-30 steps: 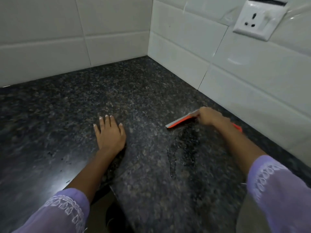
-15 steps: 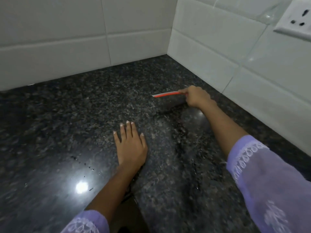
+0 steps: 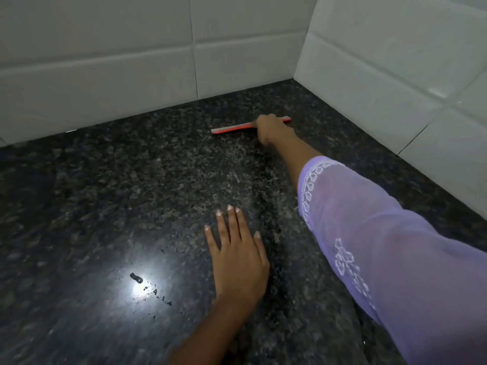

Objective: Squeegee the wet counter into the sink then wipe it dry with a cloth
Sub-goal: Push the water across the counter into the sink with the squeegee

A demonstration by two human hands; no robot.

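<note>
Head view, right hand: the right hand [image 3: 271,129] is stretched far out toward the back corner, fingers closed around the middle of the squeegee [image 3: 233,128].
Head view, squeegee: its red and grey blade lies low on the worktop [image 3: 105,196], near the back wall tiles [image 3: 105,75] and not far from the side wall tiles [image 3: 382,88]; one end shows on each side of the hand.
Head view, left hand: the left hand [image 3: 238,256] lies flat and open on the worktop, fingers together, gripping nothing; it looks like a brace for the long reach.
Head view, sleeve: a lilac embroidered sleeve [image 3: 382,233] covers the right forearm and hides part of the stone behind it.
Head view, water: small dark droplets [image 3: 147,285] sit in the bright glare near the front left; a darker, wet-looking streak runs from the right hand back toward the person.
Head view, sink and cloth: neither is in view, so I cannot tell which way the water must go.
Progress, done: judging by the blade set down at the far corner, the squeegee step is under way, likely at the start of a stroke.
Progress, left: the droplets and the streak suggest more strokes are needed, and the whole drying step with the cloth is not yet begun.
</note>
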